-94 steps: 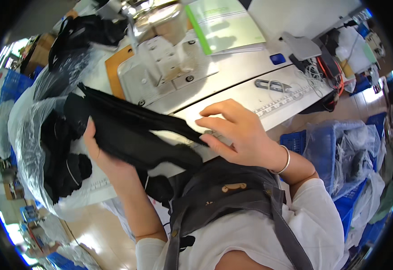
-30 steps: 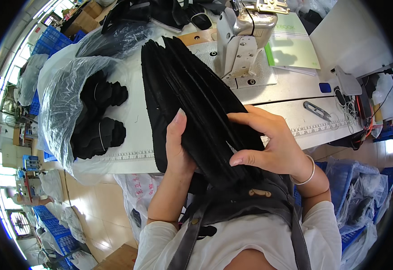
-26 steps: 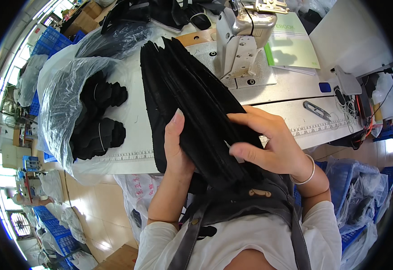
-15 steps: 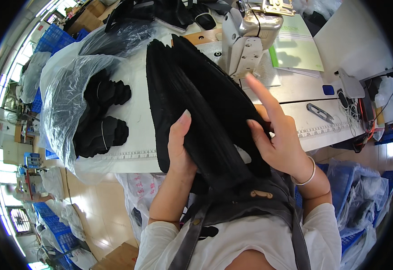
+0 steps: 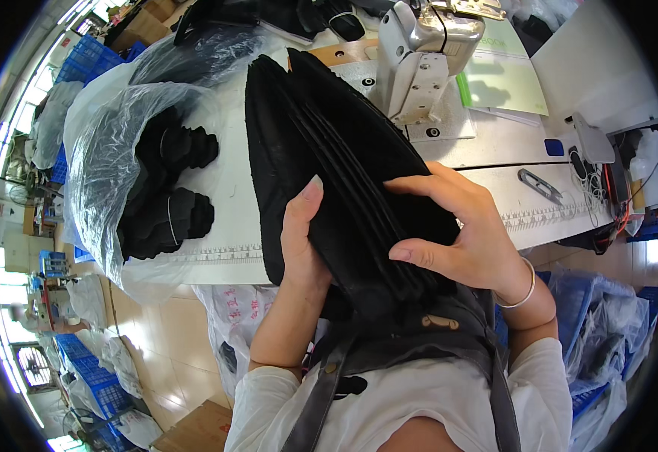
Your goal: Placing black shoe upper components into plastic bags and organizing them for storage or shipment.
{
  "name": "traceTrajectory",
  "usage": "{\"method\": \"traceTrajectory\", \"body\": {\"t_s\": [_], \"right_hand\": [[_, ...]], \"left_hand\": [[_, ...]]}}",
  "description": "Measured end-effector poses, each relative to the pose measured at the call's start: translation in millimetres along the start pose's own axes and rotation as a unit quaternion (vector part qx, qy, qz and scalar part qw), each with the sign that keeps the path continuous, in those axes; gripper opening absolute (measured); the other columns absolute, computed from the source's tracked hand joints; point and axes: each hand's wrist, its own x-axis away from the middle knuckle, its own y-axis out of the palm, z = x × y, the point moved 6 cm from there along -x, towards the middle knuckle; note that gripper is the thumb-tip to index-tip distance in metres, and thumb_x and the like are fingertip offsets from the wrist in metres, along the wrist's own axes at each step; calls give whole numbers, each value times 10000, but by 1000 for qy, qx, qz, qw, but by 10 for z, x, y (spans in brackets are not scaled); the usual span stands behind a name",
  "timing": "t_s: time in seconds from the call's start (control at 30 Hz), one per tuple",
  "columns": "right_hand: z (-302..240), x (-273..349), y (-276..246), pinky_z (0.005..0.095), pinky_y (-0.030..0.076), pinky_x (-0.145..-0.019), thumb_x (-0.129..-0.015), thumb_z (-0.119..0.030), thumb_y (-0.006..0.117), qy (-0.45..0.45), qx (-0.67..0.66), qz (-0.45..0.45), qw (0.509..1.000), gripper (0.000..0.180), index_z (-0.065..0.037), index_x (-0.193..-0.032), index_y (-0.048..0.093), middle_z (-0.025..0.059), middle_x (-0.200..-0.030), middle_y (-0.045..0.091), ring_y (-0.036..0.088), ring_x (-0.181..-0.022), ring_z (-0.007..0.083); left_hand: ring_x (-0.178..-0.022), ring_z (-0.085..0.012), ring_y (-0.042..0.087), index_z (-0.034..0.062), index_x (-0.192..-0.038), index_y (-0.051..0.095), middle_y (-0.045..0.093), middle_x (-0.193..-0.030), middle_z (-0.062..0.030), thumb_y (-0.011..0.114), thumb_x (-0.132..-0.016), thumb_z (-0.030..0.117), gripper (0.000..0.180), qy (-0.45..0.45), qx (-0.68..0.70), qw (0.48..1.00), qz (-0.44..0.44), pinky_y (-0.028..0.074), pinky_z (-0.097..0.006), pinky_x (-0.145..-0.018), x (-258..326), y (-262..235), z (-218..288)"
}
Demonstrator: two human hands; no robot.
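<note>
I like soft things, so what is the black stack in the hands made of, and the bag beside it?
The black stack looks like soft matte fabric: it reflects no light and its layered edges bend. Both the left hand and the right hand grip it. The bag looks like thin clear plastic: shiny, crinkled, see-through.

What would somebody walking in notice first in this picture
The eye goes first to the stack of black fabric pieces fanned out in the middle, gripped from below by the left hand and from the side by the right hand. To its left lies a clear plastic bag stuffed with more bundled black pieces on the white worktable. Behind the stack, at the far edge, stands a pale sewing machine.
</note>
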Motion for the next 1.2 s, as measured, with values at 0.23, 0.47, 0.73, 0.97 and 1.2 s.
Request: {"method": "traceTrajectory", "body": {"t_s": [0.23, 0.47, 0.73, 0.97, 1.2], "right_hand": [[41, 5, -7, 333, 445, -694, -726, -293, 730, 23, -22, -31, 999, 472, -3, -1064, 573, 145, -875, 565, 567, -779, 298], [68, 7, -9, 331, 440, -687, -777, -189, 669, 4, -38, -22, 999, 365, 0, -1074, 572, 147, -866, 566, 572, -778, 302], [20, -3, 9, 339, 463, -696, -779, -3, 529, 33, -25, -21, 999, 416, -2, -1195, 500, 170, -874, 561, 583, -796, 319], [-57, -15, 43, 311, 458, -627, -698, 123, 470, -36, 30, -11, 999, 605, -60, -1274, 458, 152, -874, 565, 539, -648, 265], [22, -1, 52, 334, 473, -609, -760, -23, 595, -8, 43, -24, 999, 267, 3, -1026, 585, 168, -918, 567, 598, -690, 281]], "left_hand": [[-953, -229, 585, 12, -1163, 498, 588, -1068, -136, 458, -858, 354, 460, 13, -31, 999, -16, 472, -345, -855, -8, -23, 26], [-998, -242, 575, -46, -1174, 490, 576, -1110, -167, 459, -874, 325, 478, 14, 8, 999, -47, 445, -341, -898, -19, -8, 16], [-995, -240, 576, 2, -1200, 485, 571, -1127, -141, 490, -845, 343, 493, 6, -10, 1000, -2, 459, -337, -893, 2, 26, 28], [-1023, -227, 556, 20, -1230, 457, 555, -1149, -134, 485, -859, 368, 510, 5, -5, 1000, -22, 447, -327, -902, -25, 56, 21], [-1042, -240, 542, -7, -1232, 443, 540, -1161, -146, 443, -884, 414, 545, 22, 1, 999, -43, 426, -341, -912, -13, 32, 35]]}}
